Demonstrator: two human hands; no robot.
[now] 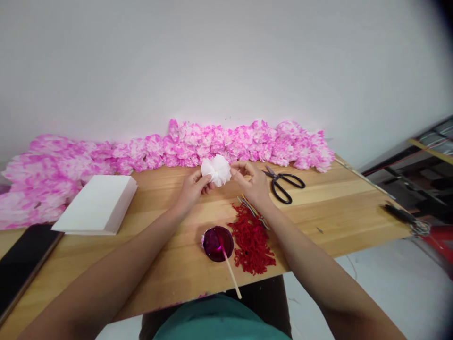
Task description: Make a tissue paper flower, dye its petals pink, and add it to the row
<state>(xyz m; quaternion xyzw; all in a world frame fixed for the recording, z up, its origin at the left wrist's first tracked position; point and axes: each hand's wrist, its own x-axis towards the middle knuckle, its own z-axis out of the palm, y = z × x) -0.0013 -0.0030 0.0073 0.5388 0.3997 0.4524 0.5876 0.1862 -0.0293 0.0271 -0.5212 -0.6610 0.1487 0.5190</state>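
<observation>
While above the table (pixel 339 203), white flower (pixel 216 170) in left hand (pixel 194 189), grip tight; right hand (pixel 253 182) alongside, grip unclear.

small craft workspace, indicated by wooden table (pixel 311 208) lined with pink-white paper flowers (pixel 247 141), scissors (pixel 283 182) and dye dish (pixel 212 243) laid out.

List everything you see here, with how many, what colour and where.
White flower: one, in the left hand.
Flowers: many, pink and white, along the wall.
Paper stack: one, white, left.
Phone: one, black, far left.
Dye dish: one, purple, front centre.
Stick: one, pale, in dish.
Strips: uncountable, red, beside dish.
Scissors: one, black-handled, right.
Tool: one, black-handled, right edge.
Table: one, wooden, beneath.
Wall: one, grey, behind.
Rack: one, black, far right.
Hands: two, left and right, centre.
</observation>
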